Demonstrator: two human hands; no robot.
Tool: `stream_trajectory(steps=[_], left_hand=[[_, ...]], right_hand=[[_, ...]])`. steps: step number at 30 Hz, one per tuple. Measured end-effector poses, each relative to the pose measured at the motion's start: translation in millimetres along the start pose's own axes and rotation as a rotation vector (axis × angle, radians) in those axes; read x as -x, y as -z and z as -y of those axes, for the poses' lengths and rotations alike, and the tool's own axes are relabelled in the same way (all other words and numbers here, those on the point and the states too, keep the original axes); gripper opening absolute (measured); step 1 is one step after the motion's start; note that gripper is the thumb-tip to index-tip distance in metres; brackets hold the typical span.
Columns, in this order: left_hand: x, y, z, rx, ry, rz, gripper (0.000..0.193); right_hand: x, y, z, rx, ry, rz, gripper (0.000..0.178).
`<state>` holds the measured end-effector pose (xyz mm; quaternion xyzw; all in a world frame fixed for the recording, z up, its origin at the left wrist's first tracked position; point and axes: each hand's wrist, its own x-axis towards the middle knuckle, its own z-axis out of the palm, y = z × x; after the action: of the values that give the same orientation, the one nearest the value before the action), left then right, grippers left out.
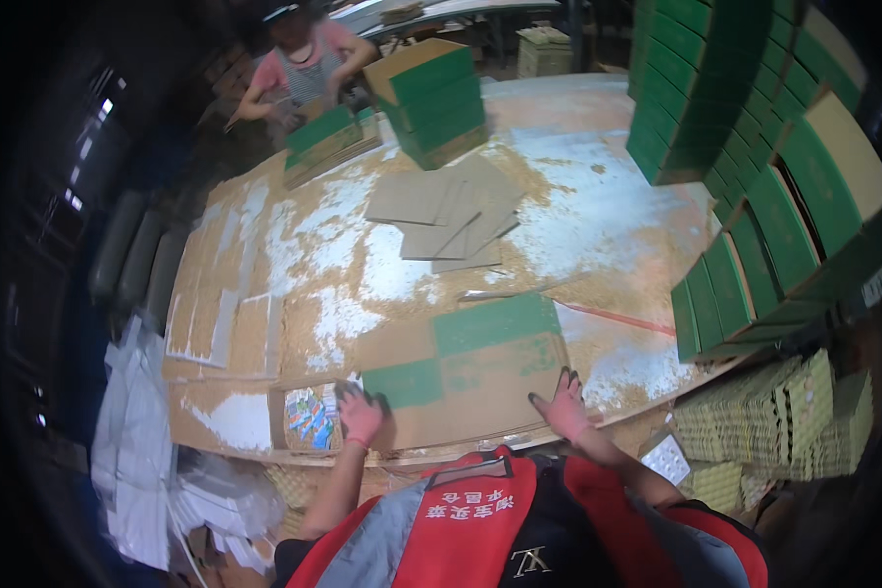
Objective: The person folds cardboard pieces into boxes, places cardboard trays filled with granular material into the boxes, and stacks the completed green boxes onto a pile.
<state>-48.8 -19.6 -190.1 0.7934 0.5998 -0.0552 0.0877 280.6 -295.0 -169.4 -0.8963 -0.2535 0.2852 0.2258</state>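
We've got a flat carton (490, 392) on the bench (588, 235); left grip (361, 416) at its 8 o'clock, right grip (563, 412) at 4, both spread wide, clasping nothing.

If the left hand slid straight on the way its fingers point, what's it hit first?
The left hand seems to have only dusty tabletop ahead, then probably the stack of green-and-brown cardboard at the far side. Fisheye bend makes the exact line uncertain.
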Motion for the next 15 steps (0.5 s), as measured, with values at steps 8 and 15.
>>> stream_trajectory(steps=[8,15], left_hand=[[22.2,55.5,-0.3,0.384,0.018,0.228,0.080],[51.2,238.9,-51.3,0.130,-0.814,-0.459,0.046]], right_hand=[[47.8,71.7,104.0,0.571,0.447,0.204,0.103],[38.8,192.1,182.8,0.546,0.802,0.023,0.038]])
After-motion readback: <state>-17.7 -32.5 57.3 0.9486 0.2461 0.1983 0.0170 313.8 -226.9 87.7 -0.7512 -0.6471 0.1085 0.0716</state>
